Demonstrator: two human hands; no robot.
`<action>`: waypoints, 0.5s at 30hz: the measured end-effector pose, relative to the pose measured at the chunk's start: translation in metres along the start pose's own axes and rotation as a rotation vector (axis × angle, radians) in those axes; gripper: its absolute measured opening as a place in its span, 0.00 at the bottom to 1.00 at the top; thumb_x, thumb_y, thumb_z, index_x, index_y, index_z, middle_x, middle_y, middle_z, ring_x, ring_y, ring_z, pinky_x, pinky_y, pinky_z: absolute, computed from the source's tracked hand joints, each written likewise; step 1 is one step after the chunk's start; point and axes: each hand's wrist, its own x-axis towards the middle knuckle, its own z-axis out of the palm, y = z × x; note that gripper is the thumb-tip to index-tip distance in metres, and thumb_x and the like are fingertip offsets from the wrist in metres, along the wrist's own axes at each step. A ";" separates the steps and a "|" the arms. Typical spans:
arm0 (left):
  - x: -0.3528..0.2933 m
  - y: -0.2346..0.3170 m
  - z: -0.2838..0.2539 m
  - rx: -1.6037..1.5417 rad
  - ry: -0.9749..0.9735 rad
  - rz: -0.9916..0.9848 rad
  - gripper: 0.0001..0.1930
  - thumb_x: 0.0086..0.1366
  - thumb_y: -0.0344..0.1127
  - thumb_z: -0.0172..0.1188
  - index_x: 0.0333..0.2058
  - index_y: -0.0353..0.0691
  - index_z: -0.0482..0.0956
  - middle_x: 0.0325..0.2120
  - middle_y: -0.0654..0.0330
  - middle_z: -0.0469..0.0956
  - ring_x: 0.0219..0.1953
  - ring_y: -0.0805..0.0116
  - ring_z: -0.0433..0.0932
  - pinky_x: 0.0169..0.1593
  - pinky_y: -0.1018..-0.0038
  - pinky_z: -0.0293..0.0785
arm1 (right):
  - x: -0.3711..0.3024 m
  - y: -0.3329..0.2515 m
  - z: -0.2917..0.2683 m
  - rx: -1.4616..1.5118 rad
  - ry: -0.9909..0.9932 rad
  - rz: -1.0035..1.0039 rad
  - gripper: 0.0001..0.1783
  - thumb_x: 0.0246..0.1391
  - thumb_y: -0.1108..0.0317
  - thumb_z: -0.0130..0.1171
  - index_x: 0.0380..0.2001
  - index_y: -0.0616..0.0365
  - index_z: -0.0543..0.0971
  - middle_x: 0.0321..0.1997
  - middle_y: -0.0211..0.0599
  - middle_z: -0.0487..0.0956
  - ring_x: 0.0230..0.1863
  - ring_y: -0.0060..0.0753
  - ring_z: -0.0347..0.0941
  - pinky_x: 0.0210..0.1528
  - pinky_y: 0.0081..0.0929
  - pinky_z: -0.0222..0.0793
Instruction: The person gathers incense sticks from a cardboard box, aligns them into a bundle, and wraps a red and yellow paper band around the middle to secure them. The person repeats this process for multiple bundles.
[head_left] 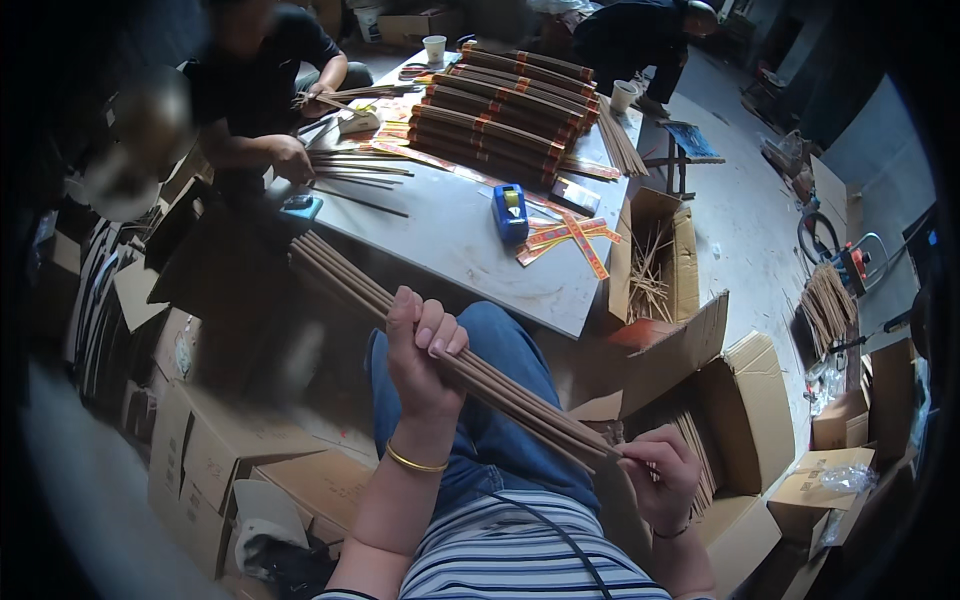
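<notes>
Brown cardboard boxes [190,470] crowd the lower left, their flaps at odd angles. Above them, a co-worker in a dark shirt [245,90] sits at the table's left side with some thin sticks in one hand, and more loose sticks [360,165] fan out over the table edge. Next comes the bundle of brown sticks [510,395], slanting from upper left to lower right above the person's lap, in front of the white table [460,265]. The left hand [418,355], with a gold bangle [415,463] on its wrist, is clamped round the middle of this bundle, thumb up along it. Beneath are blue jeans [505,345] and a striped top [500,555]. On the table a white paper cup [434,48] stands behind a big stack of banded bundles [490,120]; nearer lie a blue tape dispenser [510,215] and, to its right, crossed red and yellow strips [583,245]. The right hand [668,470] is at the bundle's lower end, thumb and fingers drawn together; whether they pinch a stick I cannot tell. Beside the table a carton [685,265] contains loose sticks, and close to the right hand a larger carton [755,410] has more standing inside. Farther right, another bundle [828,305] leans near clear plastic wrapping [848,478]
</notes>
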 end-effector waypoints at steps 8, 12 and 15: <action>-0.006 0.025 -0.017 0.041 0.039 0.109 0.16 0.72 0.46 0.51 0.25 0.50 0.63 0.17 0.71 0.65 0.19 0.81 0.66 0.26 0.83 0.68 | 0.005 -0.008 0.028 -0.100 -0.111 0.069 0.08 0.46 0.78 0.69 0.32 0.60 0.82 0.30 0.36 0.74 0.26 0.29 0.73 0.26 0.22 0.67; -0.004 0.023 -0.018 -0.026 0.055 0.085 0.16 0.74 0.45 0.49 0.26 0.47 0.65 0.16 0.71 0.65 0.18 0.81 0.66 0.25 0.83 0.70 | 0.011 -0.010 0.034 -0.090 -0.102 0.105 0.09 0.46 0.78 0.69 0.32 0.60 0.82 0.29 0.35 0.74 0.25 0.29 0.73 0.26 0.23 0.68; 0.000 0.012 -0.020 -0.051 0.042 0.056 0.15 0.73 0.45 0.51 0.27 0.48 0.64 0.16 0.71 0.64 0.18 0.81 0.65 0.25 0.83 0.68 | 0.013 -0.009 0.035 -0.067 -0.108 0.142 0.09 0.45 0.78 0.70 0.32 0.59 0.82 0.28 0.35 0.74 0.24 0.28 0.73 0.25 0.23 0.68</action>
